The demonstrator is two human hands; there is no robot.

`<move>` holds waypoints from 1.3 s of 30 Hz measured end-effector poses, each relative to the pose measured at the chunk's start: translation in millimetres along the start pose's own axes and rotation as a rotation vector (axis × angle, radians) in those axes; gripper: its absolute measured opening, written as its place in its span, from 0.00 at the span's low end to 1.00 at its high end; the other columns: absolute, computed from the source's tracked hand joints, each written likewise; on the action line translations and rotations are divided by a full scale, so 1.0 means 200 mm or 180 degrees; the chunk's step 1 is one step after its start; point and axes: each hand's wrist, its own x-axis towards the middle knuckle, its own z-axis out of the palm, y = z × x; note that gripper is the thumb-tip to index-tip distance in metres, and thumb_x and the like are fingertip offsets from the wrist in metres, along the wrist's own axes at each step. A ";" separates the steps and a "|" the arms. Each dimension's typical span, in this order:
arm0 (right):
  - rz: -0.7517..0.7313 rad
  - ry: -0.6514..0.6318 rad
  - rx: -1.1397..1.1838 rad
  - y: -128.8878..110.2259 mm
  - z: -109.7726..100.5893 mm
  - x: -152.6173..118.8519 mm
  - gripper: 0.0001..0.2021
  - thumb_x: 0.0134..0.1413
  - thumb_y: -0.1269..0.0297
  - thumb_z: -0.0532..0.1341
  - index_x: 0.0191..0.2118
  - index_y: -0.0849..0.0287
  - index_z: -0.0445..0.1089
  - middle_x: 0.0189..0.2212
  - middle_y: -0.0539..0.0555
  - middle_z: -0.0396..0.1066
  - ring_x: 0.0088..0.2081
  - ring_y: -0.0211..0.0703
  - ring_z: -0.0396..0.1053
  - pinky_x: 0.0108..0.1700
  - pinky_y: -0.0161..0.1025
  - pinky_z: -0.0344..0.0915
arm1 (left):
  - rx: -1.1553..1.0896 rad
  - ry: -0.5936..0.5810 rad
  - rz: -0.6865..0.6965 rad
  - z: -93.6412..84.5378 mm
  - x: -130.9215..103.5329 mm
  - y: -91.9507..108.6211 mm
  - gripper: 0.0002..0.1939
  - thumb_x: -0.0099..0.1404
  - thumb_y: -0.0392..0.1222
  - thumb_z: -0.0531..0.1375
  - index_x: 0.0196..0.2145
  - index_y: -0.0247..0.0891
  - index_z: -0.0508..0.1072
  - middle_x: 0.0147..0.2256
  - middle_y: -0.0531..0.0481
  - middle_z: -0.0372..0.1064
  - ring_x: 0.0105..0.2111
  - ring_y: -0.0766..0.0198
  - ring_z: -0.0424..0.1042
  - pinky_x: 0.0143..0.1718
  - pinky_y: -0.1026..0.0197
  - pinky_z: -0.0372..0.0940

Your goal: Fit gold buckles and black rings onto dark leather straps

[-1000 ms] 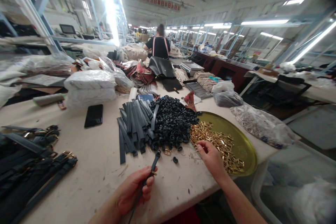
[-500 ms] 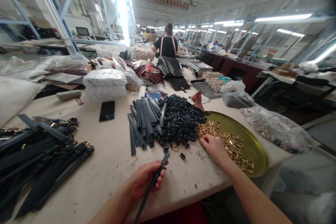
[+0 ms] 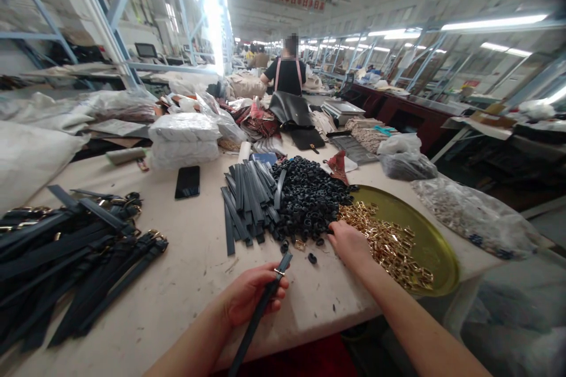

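Observation:
My left hand (image 3: 259, 291) is closed around a narrow black strap (image 3: 253, 324), whose upper end sticks out past my thumb. A gold buckle (image 3: 279, 272) sits on the strap near that end. My right hand (image 3: 349, 241) reaches to the right edge of a heap of small black loops (image 3: 309, 194), its fingertips drawn together against them. What those fingertips pinch, if anything, is hidden. Right beside that hand, many gold buckles (image 3: 393, 244) lie in a round olive-gold tray (image 3: 435, 247). Left of the loops is a stack of loose black straps (image 3: 247, 197).
Straps fitted with buckles (image 3: 88, 253) are piled at the table's left. A phone (image 3: 187, 182) lies behind them, near plastic-wrapped packs (image 3: 184, 135). A clear bag (image 3: 477, 215) rests right of the tray. Further back, a person (image 3: 288, 73) stands beyond a black leather piece (image 3: 289, 112).
My right hand has shifted left, from the buckles' edge to the black loops. My left hand still grips the strap, and its buckle shows more clearly. The whole view has shifted slightly.

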 end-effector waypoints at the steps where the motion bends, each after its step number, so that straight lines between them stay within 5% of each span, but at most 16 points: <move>1: -0.0003 -0.0003 -0.0043 -0.01 0.01 0.00 0.02 0.50 0.69 0.58 0.32 0.59 0.65 0.33 0.56 0.68 0.35 0.46 0.67 0.32 0.37 0.56 | -0.0009 0.0002 0.0000 0.00 0.00 0.00 0.16 0.54 0.33 0.57 0.42 0.35 0.63 0.29 0.52 0.64 0.23 0.73 0.66 0.22 0.71 0.63; 7: -0.0070 -0.0043 0.0085 0.00 0.03 -0.02 0.01 0.49 0.69 0.57 0.29 0.60 0.64 0.31 0.57 0.67 0.34 0.47 0.67 0.33 0.38 0.57 | -0.0007 -0.0114 -0.0001 -0.03 0.01 0.00 0.22 0.53 0.33 0.56 0.48 0.34 0.62 0.36 0.46 0.68 0.31 0.68 0.70 0.26 0.67 0.66; 13: -0.0069 -0.0119 0.0846 -0.08 0.00 -0.19 0.06 0.54 0.64 0.52 0.32 0.59 0.64 0.29 0.54 0.68 0.30 0.43 0.67 0.34 0.38 0.61 | -0.0154 -0.0573 0.0024 -0.06 0.02 -0.02 0.26 0.51 0.31 0.56 0.50 0.34 0.60 0.43 0.39 0.67 0.39 0.60 0.70 0.33 0.61 0.67; 19: 0.0851 -0.0588 0.4318 -0.34 0.05 -0.37 0.14 0.45 0.55 0.62 0.34 0.59 0.63 0.26 0.49 0.66 0.27 0.38 0.64 0.29 0.34 0.61 | -0.0082 -0.0685 -0.0003 -0.06 0.02 -0.02 0.23 0.51 0.31 0.56 0.47 0.35 0.63 0.41 0.41 0.68 0.38 0.61 0.70 0.34 0.62 0.65; 22: 0.1177 -0.0769 0.4978 -0.42 0.06 -0.40 0.15 0.41 0.56 0.65 0.31 0.60 0.65 0.25 0.48 0.67 0.28 0.38 0.64 0.33 0.35 0.61 | -0.0058 -0.0693 0.0023 -0.05 0.01 -0.02 0.21 0.53 0.34 0.55 0.47 0.35 0.62 0.43 0.40 0.67 0.39 0.61 0.69 0.34 0.61 0.66; 25: 0.1338 -0.0839 0.5193 -0.44 0.05 -0.41 0.15 0.42 0.55 0.64 0.31 0.60 0.66 0.26 0.49 0.68 0.28 0.37 0.65 0.34 0.36 0.62 | 0.0242 -0.0353 0.0087 -0.01 -0.01 -0.03 0.17 0.55 0.39 0.55 0.44 0.34 0.63 0.36 0.43 0.69 0.31 0.65 0.70 0.28 0.66 0.64; 28: 0.1698 -0.0970 0.5677 -0.44 0.01 -0.43 0.14 0.41 0.56 0.66 0.32 0.59 0.67 0.27 0.49 0.69 0.25 0.34 0.65 0.32 0.35 0.64 | 0.1128 0.0183 0.0477 0.05 -0.05 -0.04 0.12 0.58 0.46 0.53 0.36 0.34 0.63 0.21 0.54 0.63 0.17 0.73 0.60 0.17 0.71 0.54; 32: 0.2185 -0.1290 0.6616 -0.47 -0.06 -0.45 0.12 0.38 0.62 0.68 0.32 0.57 0.68 0.26 0.46 0.68 0.26 0.31 0.64 0.32 0.30 0.64 | 0.2498 0.0402 0.0997 0.14 -0.09 -0.05 0.13 0.61 0.49 0.49 0.31 0.36 0.63 0.15 0.58 0.56 0.14 0.73 0.54 0.16 0.70 0.50; 36: 0.1947 -0.1398 0.6599 -0.49 -0.07 -0.48 0.11 0.41 0.60 0.67 0.31 0.58 0.69 0.25 0.46 0.66 0.26 0.31 0.62 0.30 0.29 0.61 | 0.3418 0.0837 0.1115 0.17 -0.12 -0.05 0.14 0.61 0.48 0.47 0.27 0.37 0.63 0.17 0.57 0.57 0.16 0.71 0.57 0.18 0.68 0.50; 39: 0.1437 -0.1100 0.5862 -0.48 -0.06 -0.50 0.12 0.42 0.55 0.65 0.28 0.59 0.68 0.22 0.46 0.63 0.25 0.33 0.58 0.31 0.31 0.58 | 0.3920 0.0923 0.1114 0.16 -0.14 -0.07 0.13 0.61 0.46 0.47 0.26 0.37 0.66 0.18 0.55 0.59 0.19 0.69 0.57 0.20 0.66 0.47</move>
